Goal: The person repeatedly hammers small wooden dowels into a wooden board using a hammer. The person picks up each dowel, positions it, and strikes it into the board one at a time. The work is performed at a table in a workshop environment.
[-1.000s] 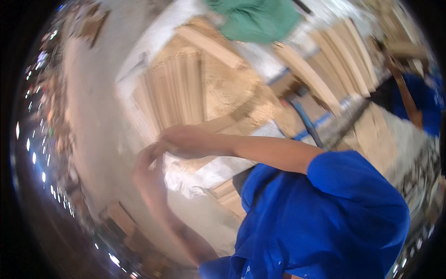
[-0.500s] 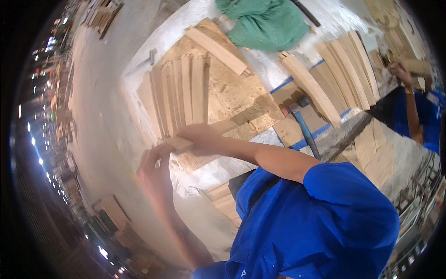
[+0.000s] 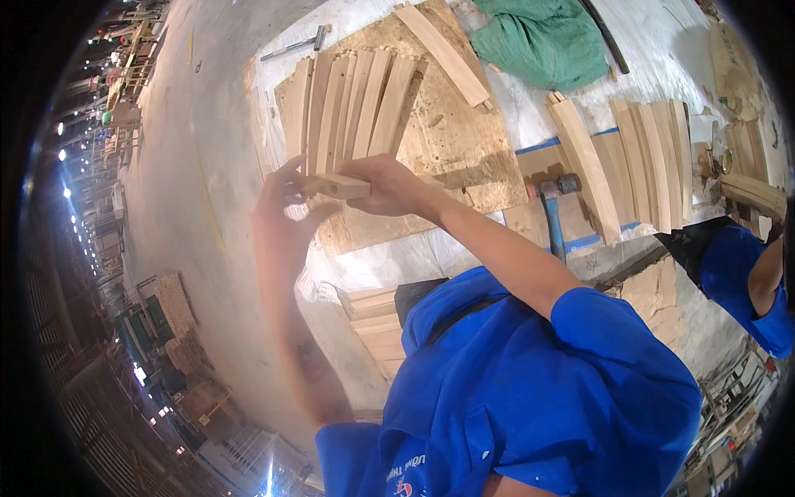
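Both hands meet on a short wood block (image 3: 341,185) held above the workbench. Right hand (image 3: 389,184) wraps over the block's right end, fingers curled down around it in a firm grip. Left hand (image 3: 286,217) comes up from below on the left, fingers half spread, with the thumb and fingertips touching the block's left end; how tightly it grips cannot be told.

Just beyond the block, a row of pale slats (image 3: 352,112) lies side by side on a chipboard sheet (image 3: 464,141), fanned slightly and running away from the person. One loose slat (image 3: 443,54) lies slantwise at the sheet's far edge. A metal rod (image 3: 294,45) rests on the bench at the far left of the sheet.

To the right, a second row of slats (image 3: 638,161) lies over a board with blue edging. A hammer (image 3: 553,207) with a blue handle lies between the two groups, its head near the sheet's right edge. A green cloth (image 3: 551,41) is bunched at the far side of the bench.

Near the person, below the bench edge, a stack of boards (image 3: 377,323) shows beside the blue shirt (image 3: 538,389). At the right edge another person in a blue sleeve (image 3: 745,273) stands by more wood.
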The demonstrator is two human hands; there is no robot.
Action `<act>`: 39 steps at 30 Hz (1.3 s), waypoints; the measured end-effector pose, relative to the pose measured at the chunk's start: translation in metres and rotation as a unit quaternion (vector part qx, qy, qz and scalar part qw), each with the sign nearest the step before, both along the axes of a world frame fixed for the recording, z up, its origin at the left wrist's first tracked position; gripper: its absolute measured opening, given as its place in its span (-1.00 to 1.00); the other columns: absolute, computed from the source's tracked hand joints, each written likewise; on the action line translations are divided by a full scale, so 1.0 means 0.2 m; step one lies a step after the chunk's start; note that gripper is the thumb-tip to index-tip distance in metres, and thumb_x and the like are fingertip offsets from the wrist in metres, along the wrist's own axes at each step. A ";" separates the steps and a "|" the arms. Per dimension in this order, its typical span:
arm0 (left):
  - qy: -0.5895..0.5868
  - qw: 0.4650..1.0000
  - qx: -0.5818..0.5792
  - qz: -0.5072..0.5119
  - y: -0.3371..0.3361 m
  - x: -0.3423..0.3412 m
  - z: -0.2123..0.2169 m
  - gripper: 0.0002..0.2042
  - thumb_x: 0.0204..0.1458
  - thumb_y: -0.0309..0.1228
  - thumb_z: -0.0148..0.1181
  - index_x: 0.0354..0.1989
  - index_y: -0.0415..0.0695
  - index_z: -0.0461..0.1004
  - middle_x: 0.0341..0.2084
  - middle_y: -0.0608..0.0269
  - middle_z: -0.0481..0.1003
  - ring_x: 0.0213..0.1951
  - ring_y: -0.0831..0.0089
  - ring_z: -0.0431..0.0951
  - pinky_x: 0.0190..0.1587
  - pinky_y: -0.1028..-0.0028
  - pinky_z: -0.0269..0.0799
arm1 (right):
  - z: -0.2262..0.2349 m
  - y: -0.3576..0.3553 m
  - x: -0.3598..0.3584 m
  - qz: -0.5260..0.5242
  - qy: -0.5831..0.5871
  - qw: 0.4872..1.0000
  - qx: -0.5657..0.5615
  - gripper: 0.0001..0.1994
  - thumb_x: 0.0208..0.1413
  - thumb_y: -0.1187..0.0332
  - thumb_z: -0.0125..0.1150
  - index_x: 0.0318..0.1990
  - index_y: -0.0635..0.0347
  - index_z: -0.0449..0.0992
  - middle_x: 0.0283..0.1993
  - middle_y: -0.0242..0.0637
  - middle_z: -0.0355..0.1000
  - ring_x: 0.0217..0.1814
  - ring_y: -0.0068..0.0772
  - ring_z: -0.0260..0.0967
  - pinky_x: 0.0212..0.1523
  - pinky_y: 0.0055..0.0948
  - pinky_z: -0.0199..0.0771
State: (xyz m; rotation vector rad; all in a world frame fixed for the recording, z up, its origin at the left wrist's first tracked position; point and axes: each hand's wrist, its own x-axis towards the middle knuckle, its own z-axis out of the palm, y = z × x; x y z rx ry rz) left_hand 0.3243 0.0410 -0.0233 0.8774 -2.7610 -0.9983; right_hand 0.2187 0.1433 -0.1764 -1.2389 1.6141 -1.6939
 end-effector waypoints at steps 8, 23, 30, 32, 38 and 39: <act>0.188 0.949 0.253 0.010 -0.01 0.17 -0.47 -0.62 -0.02 -0.53 0.35 0.00 -0.25 0.42 0.17 -0.06 0.44 0.20 0.20 0.45 0.27 0.18 0.34 | 0.05 0.02 -0.10 0.221 0.087 0.958 0.163 -0.57 0.05 0.19 0.31 0.07 0.14 0.53 -0.12 -0.03 0.54 -0.08 0.03 0.50 -0.08 -0.17 0.50; 0.344 0.903 0.222 0.133 0.20 0.00 -0.67 -0.79 0.21 -0.41 0.25 -0.13 -0.19 0.34 -0.29 0.18 0.46 -0.12 0.34 0.54 0.10 0.22 0.47 | -0.63 0.39 -0.33 -0.037 0.203 0.908 0.365 -0.54 0.14 0.27 0.12 0.23 -0.04 0.36 0.00 -0.13 0.43 -0.02 0.05 0.49 -0.05 -0.07 0.53; 0.380 0.905 0.169 0.087 0.22 0.03 -0.74 -0.92 0.24 -0.48 0.17 -0.17 -0.12 0.40 -0.29 0.26 0.46 -0.13 0.43 0.50 0.11 0.27 0.46 | -0.88 0.79 -0.01 0.012 0.344 0.870 0.354 -0.64 0.04 0.25 0.22 0.04 -0.01 0.47 -0.01 -0.25 0.44 0.16 -0.11 0.37 0.04 -0.14 0.48; 0.381 0.898 0.196 0.103 0.26 0.00 -0.72 -0.92 0.24 -0.49 0.17 -0.17 -0.10 0.39 -0.29 0.27 0.46 -0.14 0.45 0.48 0.08 0.30 0.45 | -0.90 0.78 0.05 -0.043 0.345 0.878 0.329 -0.66 0.07 0.27 0.19 0.04 0.01 0.47 -0.01 -0.26 0.44 0.15 -0.10 0.37 0.07 -0.17 0.47; 0.327 0.924 0.187 0.070 0.28 -0.11 -0.68 -0.81 0.23 -0.43 0.21 -0.12 -0.09 0.30 -0.28 0.30 0.48 -0.18 0.47 0.46 -0.03 0.38 0.41 | -0.80 0.76 -0.05 0.056 0.363 0.862 0.350 -0.80 0.22 0.21 0.02 -0.17 0.03 0.51 -0.11 -0.25 0.45 0.07 -0.08 0.38 -0.05 -0.13 0.50; 0.307 0.933 0.172 0.076 0.33 -0.14 -0.64 -0.80 0.23 -0.43 0.21 -0.11 -0.09 0.29 -0.29 0.30 0.48 -0.18 0.48 0.46 -0.03 0.39 0.42 | -0.88 0.77 -0.07 0.034 0.385 0.866 0.318 -0.77 0.27 0.16 -0.04 -0.23 0.04 0.50 -0.14 -0.25 0.45 -0.02 -0.08 0.41 -0.15 -0.10 0.51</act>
